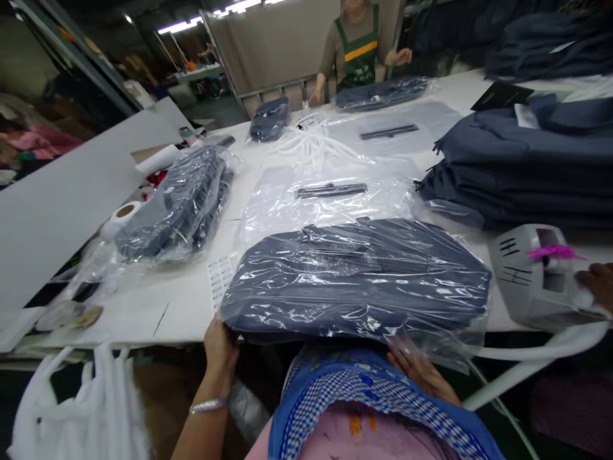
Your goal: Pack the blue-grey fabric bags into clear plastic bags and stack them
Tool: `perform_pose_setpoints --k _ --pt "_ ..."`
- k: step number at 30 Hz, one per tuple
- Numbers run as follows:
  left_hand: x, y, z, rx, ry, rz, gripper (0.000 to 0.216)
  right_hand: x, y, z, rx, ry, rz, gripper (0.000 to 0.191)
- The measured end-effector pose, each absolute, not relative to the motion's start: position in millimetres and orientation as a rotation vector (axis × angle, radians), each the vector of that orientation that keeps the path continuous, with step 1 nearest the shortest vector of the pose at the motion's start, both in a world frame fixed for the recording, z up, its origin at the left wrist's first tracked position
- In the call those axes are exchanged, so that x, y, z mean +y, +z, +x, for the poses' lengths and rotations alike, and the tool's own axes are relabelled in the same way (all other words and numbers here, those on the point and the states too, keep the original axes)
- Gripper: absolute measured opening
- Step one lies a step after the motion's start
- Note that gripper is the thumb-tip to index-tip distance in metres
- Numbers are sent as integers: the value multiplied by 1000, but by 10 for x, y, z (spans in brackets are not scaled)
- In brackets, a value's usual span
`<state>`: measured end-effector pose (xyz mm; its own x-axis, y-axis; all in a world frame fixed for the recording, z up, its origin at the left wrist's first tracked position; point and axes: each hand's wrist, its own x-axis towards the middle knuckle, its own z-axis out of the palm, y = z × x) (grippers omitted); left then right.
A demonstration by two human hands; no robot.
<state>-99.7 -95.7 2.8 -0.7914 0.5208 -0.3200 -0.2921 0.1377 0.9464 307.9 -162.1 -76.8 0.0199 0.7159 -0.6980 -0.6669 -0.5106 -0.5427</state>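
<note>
A dark blue fabric item in a clear plastic bag (354, 281) lies across the near edge of the table. My left hand (221, 348) grips its near left corner, fingers curled beneath and partly hidden. At the near right side, my right hand (421, 374) holds the loose edge of the plastic, its fingertips partly covered by the film. Just beyond lies a flat clear plastic bag (272, 198) with a dark strip on it. A sheet of printed labels (220, 278) rests by the item's left end.
A grey tape dispenser (522, 281) stands at right, with another person's hand (598, 284) beside it. Behind it are stacked dark blue items (531, 160). More bagged items (177, 198) lie at left. Across the table (186, 313) stands a person in a green apron (359, 57). White straps (81, 409) hang lower left.
</note>
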Motion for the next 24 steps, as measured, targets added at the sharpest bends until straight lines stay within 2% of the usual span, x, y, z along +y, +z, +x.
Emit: perform_pose_setpoints --k 2,3,8,11,17,20,24 --pt "-918 17 -972 1788 1716 224 22 -1678 -709 3058 -54 1837 -1136 66" --pt "-905 11 -963 1771 1713 230 22 -1676 -678 3038 -83 1915 -1111 68" --pt "-891 29 -897 1680 1679 263 21 -1346 -451 2634 -368 2254 -995 51" --pt "-908 84 -837 1647 1670 297 20 -1105 -320 2169 -275 2359 -802 48" --pt "-972 64 -847 1672 1646 477 30 -915 -384 1396 23 2276 -657 39" --pt "-1000 -19 -953 1916 1472 784 35 -856 -439 1266 -13 2235 -611 32" --pt "-1169 0 -1064 2228 1283 1130 31 -749 -413 1270 -27 2170 -568 36"
